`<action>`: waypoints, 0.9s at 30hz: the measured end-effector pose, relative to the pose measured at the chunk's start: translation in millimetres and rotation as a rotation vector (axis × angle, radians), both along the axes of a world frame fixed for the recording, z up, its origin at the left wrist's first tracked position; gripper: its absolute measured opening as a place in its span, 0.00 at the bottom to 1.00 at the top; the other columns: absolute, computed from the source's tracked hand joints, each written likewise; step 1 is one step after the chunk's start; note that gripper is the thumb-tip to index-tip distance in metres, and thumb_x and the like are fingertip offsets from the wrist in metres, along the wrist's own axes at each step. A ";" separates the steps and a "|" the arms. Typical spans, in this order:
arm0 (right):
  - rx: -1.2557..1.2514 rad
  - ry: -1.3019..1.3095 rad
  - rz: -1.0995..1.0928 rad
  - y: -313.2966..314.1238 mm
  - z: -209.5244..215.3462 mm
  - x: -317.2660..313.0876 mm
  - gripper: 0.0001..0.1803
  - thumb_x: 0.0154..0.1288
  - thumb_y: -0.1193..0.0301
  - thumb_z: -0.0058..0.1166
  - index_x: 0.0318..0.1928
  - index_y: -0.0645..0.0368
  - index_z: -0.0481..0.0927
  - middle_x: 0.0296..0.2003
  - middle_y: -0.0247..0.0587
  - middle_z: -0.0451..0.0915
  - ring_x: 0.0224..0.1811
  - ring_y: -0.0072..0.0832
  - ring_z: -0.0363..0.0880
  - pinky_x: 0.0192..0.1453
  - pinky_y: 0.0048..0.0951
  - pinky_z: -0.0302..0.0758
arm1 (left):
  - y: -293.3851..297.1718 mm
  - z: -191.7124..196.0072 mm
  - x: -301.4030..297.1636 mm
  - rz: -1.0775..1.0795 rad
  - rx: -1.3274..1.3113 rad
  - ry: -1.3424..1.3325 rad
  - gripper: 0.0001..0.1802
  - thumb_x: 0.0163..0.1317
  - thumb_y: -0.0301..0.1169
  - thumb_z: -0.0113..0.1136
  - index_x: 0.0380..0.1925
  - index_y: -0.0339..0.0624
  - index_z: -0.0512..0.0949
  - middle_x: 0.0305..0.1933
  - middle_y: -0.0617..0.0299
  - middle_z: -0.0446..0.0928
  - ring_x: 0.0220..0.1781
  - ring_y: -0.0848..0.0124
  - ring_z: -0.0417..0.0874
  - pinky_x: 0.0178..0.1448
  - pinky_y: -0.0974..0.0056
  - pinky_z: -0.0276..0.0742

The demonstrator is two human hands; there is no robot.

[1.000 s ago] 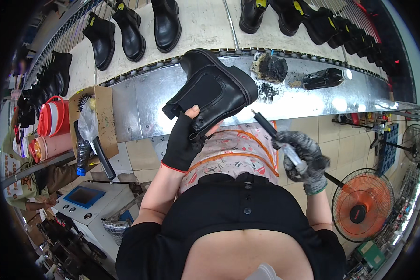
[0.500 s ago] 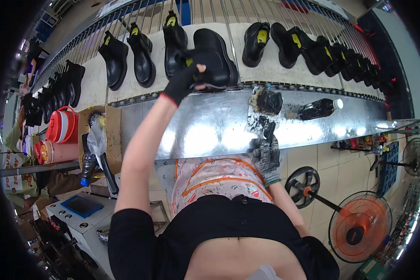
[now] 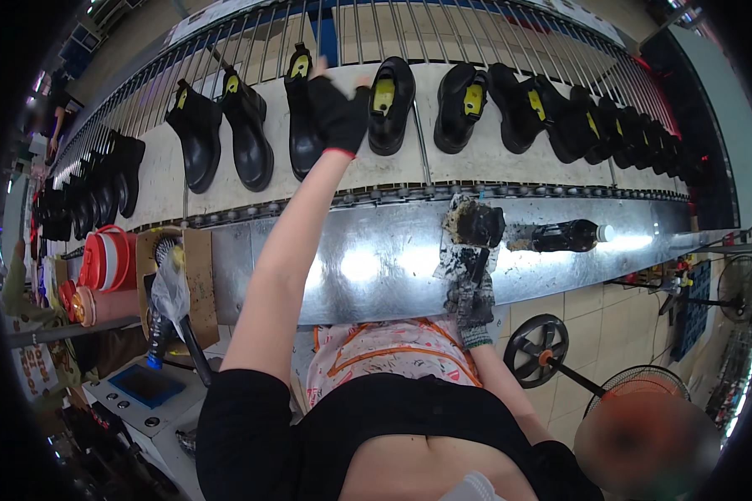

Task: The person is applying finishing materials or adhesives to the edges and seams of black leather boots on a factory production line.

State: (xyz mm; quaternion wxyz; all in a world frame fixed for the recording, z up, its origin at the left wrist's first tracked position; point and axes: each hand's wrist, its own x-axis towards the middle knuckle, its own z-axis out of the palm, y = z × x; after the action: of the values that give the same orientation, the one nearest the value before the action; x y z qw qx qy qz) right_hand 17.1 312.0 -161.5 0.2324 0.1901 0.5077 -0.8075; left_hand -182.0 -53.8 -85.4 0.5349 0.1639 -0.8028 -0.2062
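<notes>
Set-down boot point(image 3: 393, 125): held by the left hand point(image 3: 340, 110) half a second earlier, it now stands upright on the pale conveyor surface point(image 3: 372, 177), toe toward the wearer.
Left grip: black fingerless glove, fingers spread, nothing in its grasp; the hand has moved off the boot.
Boot beside the grip: just right of the hand, its yellow-lined opening near one bare fingertip.
Neighbouring boot point(image 3: 305, 157): upright at the hand's other side, partly covered by the glove; whether they touch cannot be told.
Right grip: grey knit glove of the right hand point(image 3: 474, 307), darkly stained, closed around a slim dark tool point(image 3: 479, 265) over the metal bench point(image 3: 368, 288).
Bench top: black crusted lump point(image 3: 480, 225) just beyond the tool, dark bottle point(image 3: 566, 236) with a white cap lying to its right.
Conveyor row: more black boots point(image 3: 255, 159) lined up to both sides.
Bench's left end: open carton point(image 3: 194, 267) of tools, red-and-white jug point(image 3: 109, 260) beyond.
Floor at right: black spoked fan base point(image 3: 537, 351).
</notes>
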 end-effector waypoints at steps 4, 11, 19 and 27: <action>0.342 0.286 0.162 9.4 -8.9 6.3 0.19 0.67 0.70 0.44 0.58 0.56 0.65 0.31 0.33 0.75 0.23 0.18 0.72 0.24 0.19 0.72 | -38.6 -23.6 22.6 0.309 0.311 0.025 0.43 0.48 0.47 0.66 0.57 0.29 0.61 0.56 0.39 0.67 0.60 0.49 0.67 0.63 0.55 0.63; 0.563 0.372 0.208 9.8 -4.2 16.6 0.27 0.64 0.56 0.47 0.57 0.61 0.66 0.25 0.38 0.77 0.22 0.22 0.76 0.23 0.25 0.73 | -77.2 -51.5 41.7 0.122 0.622 -0.696 0.42 0.38 0.52 0.69 0.45 0.29 0.69 0.43 0.38 0.77 0.49 0.46 0.78 0.52 0.53 0.73; 0.862 0.787 0.104 -3.0 -1.4 5.7 0.22 0.64 0.59 0.46 0.50 0.64 0.72 0.26 0.42 0.78 0.23 0.29 0.78 0.25 0.31 0.73 | -69.6 -49.0 58.0 0.081 0.622 -0.800 0.46 0.35 0.51 0.70 0.48 0.26 0.67 0.46 0.37 0.75 0.50 0.47 0.78 0.53 0.56 0.74; 0.269 0.437 0.113 10.4 -53.2 -4.8 0.14 0.66 0.72 0.41 0.51 0.60 0.69 0.27 0.35 0.75 0.22 0.21 0.72 0.24 0.22 0.71 | -28.6 -22.3 175.9 -0.356 0.931 -0.368 0.39 0.40 0.39 0.72 0.53 0.33 0.71 0.48 0.49 0.77 0.48 0.60 0.79 0.55 0.62 0.72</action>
State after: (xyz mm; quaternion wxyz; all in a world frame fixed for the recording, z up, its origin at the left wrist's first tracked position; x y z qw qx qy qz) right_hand 12.3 322.4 -214.7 0.1343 0.0117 0.6585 -0.7404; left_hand -6.1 -82.3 -107.7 0.2128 0.2785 -0.7223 -0.5961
